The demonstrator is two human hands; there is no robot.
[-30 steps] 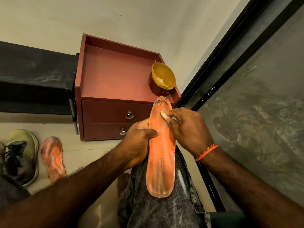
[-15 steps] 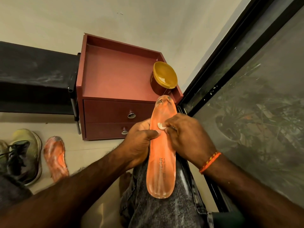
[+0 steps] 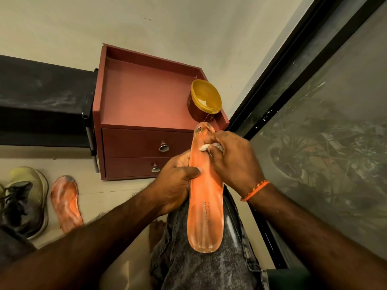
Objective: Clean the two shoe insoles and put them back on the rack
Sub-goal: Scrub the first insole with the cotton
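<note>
A person is sitting with an orange insole [image 3: 206,197] lying lengthwise on a knee in grey jeans [image 3: 201,266]. The left hand [image 3: 176,185] is gripping the insole's left edge, thumb curled over the top. The right hand [image 3: 232,160] is pinching a small white wad [image 3: 204,147] against the insole near its toe end. Half a second ago the wad was lower, nearer the middle. A red 2-drawer cabinet [image 3: 144,114] is standing just beyond the toe, with a jar with a yellow lid [image 3: 205,100] at its front right corner. A dark window frame [image 3: 278,84] is running close along the right. On the floor at left, well apart, the 2nd insole [image 3: 66,203] is lying beside a shoe [image 3: 25,201], below a black rack [image 3: 41,99].
</note>
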